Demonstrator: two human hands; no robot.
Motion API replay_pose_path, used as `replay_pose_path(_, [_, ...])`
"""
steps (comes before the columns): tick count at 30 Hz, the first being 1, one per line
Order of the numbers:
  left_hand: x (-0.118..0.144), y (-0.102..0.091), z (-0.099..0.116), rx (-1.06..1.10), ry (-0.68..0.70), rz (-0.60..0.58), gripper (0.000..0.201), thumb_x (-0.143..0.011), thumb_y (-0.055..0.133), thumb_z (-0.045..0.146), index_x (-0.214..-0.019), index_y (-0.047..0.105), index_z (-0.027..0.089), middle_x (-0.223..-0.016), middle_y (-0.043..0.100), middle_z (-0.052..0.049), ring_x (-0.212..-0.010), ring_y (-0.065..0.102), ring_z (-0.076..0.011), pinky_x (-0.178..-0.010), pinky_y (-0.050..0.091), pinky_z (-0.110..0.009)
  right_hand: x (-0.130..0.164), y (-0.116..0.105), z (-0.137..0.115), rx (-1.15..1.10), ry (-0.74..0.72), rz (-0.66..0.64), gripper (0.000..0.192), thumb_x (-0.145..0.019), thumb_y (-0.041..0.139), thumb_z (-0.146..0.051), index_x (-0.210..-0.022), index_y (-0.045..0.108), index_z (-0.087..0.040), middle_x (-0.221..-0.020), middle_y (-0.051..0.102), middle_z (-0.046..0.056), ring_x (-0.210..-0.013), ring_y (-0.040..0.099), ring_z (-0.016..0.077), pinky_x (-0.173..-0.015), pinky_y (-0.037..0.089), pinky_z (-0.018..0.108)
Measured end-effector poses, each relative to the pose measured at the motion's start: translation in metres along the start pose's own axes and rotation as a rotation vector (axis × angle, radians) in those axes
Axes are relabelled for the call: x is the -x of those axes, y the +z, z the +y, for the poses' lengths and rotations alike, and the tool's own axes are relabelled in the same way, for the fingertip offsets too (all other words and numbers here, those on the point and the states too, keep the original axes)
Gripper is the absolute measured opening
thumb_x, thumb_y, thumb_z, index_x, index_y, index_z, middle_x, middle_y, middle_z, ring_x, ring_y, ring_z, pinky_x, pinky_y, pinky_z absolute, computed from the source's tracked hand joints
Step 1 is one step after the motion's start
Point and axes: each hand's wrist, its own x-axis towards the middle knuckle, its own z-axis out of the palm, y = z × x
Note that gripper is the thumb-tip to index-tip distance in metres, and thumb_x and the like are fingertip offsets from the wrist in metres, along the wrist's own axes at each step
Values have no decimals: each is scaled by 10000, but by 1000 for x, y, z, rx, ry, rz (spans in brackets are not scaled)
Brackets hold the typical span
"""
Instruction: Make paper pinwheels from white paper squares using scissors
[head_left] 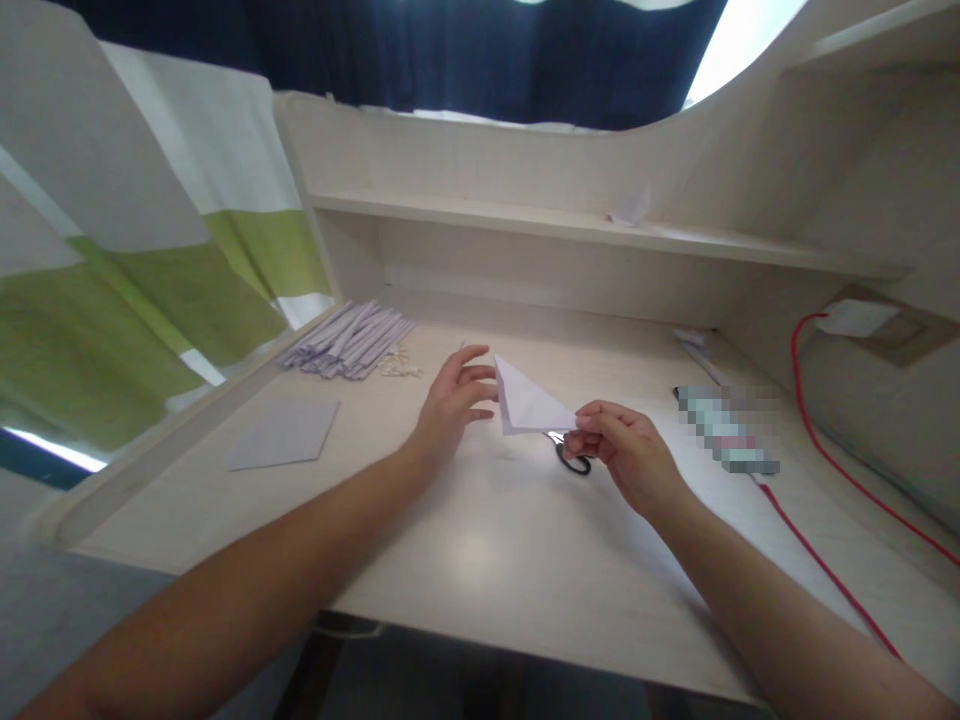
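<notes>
A white sheet of paper (529, 400), folded into a triangle, hangs above the desk. My right hand (622, 450) pinches its right corner between thumb and fingers. At the paper's left edge is my left hand (457, 395), its fingers apart and curved; whether the fingertips touch the paper I cannot tell. Behind and below my right hand lie scissors (574, 460) with black handles, partly hidden. To the left, a flat stack or piece of white paper (285, 434) rests on the desk. Beyond it sits a pile of rolled paper sticks (349, 340).
Beige rubber bands (401, 363) lie beside the sticks. On the right are a blurred-out phone-like object (724, 430) and a red cable (825, 575). A shelf (480, 208) runs across the back. A green and white curtain (150, 290) borders the left side.
</notes>
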Motion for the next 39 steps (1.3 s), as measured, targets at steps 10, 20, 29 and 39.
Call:
replay_pose_path(10, [1, 3, -1, -174, 51, 6, 245, -626, 853, 293, -758, 693, 163, -628, 628, 31, -588, 545, -104, -574, 420, -221, 1, -1, 2, 74, 63, -97, 240, -852, 701, -367, -732, 726, -161, -664, 714, 58, -630, 681, 192, -657, 520, 316])
replay_pose_path(20, [14, 11, -1, -519, 175, -25, 191, -708, 791, 335, -788, 712, 181, -651, 679, 18, -554, 572, -124, -503, 416, -230, 9, 8, 5, 352, -74, -130, 232, -834, 797, -393, -935, 782, -184, -859, 761, 34, -719, 662, 166, -634, 507, 275])
replay_pose_path(29, [24, 15, -5, -565, 313, -151, 269, -748, 746, 162, -1007, 684, 202, -865, 688, 2, -760, 647, -137, -675, 526, -240, 15, 7, 12, 586, -162, -48, 205, -876, 733, -355, -833, 763, -157, -774, 737, 35, -649, 596, 162, -566, 434, 273])
replay_pose_path(39, [27, 14, -7, -656, 472, -276, 195, -840, 675, 96, -971, 767, 208, -963, 767, -27, -894, 684, -158, -761, 527, -279, 4, 8, 9, 278, -39, -4, 228, -754, 826, -366, -718, 732, -162, -660, 660, -1, -592, 524, 141, -552, 363, 276])
